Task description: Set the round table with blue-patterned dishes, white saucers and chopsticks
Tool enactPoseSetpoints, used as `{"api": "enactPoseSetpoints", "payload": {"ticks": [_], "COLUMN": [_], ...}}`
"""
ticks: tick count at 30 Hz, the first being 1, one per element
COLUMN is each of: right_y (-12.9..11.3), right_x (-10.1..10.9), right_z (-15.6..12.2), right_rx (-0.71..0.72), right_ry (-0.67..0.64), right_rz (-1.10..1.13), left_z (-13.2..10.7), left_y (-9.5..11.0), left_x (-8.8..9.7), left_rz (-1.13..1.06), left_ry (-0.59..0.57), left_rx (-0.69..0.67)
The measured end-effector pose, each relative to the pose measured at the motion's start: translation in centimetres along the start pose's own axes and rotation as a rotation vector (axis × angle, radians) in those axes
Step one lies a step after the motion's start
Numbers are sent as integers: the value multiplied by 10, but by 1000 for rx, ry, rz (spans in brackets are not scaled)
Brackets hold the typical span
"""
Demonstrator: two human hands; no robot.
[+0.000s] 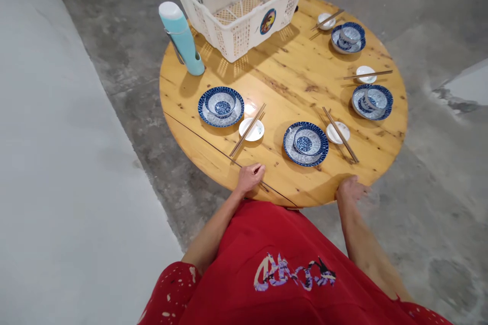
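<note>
My left hand (250, 177) rests on the near edge of the round wooden table (290, 81), fingers curled in a loose fist, with nothing visible in it. Just beyond it, a pair of chopsticks (247, 130) lies across a small white dish (256, 131). My right hand (351, 189) is at the table's near right edge, fingers stretched to the right and blurred. The nearest setting to it has a blue-and-white plate (290, 150) with a bowl (307, 142) on it, plus chopsticks (341, 135) over a white dish (335, 133).
A white plastic basket (244, 38) stands at the table's back, beside an upright light-blue bottle (185, 43). Another plate-and-bowl setting (221, 122) is at left; two more bowl stacks (371, 111) (345, 50) line the right side. A white wall (76, 188) rises at left.
</note>
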State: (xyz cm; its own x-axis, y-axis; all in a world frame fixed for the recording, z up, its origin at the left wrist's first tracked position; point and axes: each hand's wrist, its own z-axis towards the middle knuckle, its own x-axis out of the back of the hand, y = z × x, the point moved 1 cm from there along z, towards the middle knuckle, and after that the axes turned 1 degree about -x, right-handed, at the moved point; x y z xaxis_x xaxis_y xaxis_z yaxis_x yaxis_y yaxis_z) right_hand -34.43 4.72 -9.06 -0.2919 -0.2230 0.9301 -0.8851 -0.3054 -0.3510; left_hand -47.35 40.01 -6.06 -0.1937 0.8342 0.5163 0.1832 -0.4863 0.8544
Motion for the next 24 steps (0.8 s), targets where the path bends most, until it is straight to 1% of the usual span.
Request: {"api": "enactPoseSetpoints", "payload": {"ticks": [10,17,24], "right_y": [-3,-1,1], "right_x": [5,3,0], "right_z": [-4,-2,2], "right_rx": [-24,-19,-13], "right_ry": [0,12,18], "right_rz": [21,-1,-42], "left_z": [-1,-1,-1], "left_y": [-3,-2,-2], "left_x": [-2,-1,-2], "left_rz": [5,-5,6], "left_ry": [9,6,3], "left_rx": [2,-3,19]}}
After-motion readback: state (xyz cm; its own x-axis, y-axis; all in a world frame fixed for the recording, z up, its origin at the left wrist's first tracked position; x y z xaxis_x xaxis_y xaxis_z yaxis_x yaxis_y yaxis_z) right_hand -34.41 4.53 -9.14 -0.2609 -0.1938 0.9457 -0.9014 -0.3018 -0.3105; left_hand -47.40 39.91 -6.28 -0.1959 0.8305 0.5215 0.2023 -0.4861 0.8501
